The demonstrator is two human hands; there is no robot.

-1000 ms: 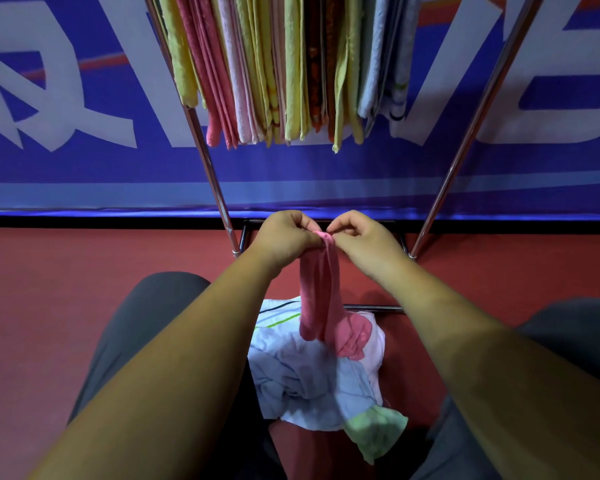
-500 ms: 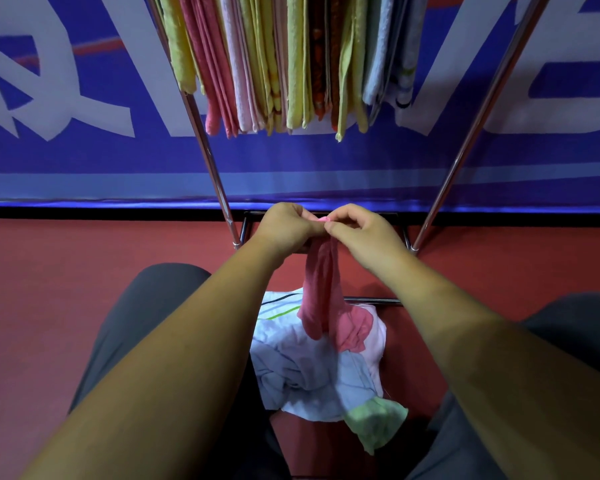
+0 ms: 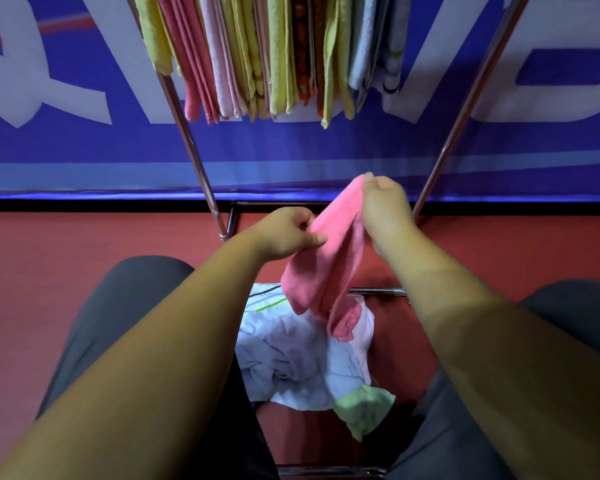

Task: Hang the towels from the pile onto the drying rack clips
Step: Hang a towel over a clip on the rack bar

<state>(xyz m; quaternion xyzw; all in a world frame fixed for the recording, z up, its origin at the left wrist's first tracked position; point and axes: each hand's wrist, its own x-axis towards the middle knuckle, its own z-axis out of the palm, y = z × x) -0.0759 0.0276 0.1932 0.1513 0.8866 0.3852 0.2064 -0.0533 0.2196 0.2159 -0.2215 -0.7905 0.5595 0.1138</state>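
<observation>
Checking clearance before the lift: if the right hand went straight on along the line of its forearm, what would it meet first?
Probably the lower ends of the hanging towels, though depth is unclear; the right hand, pinching the pink towel, may pass beneath them.

Head-worn view, forward and downward

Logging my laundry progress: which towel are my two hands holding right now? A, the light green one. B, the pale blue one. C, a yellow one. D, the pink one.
D: the left hand and the right hand both pinch the pink towel, held up over the pile.
</observation>
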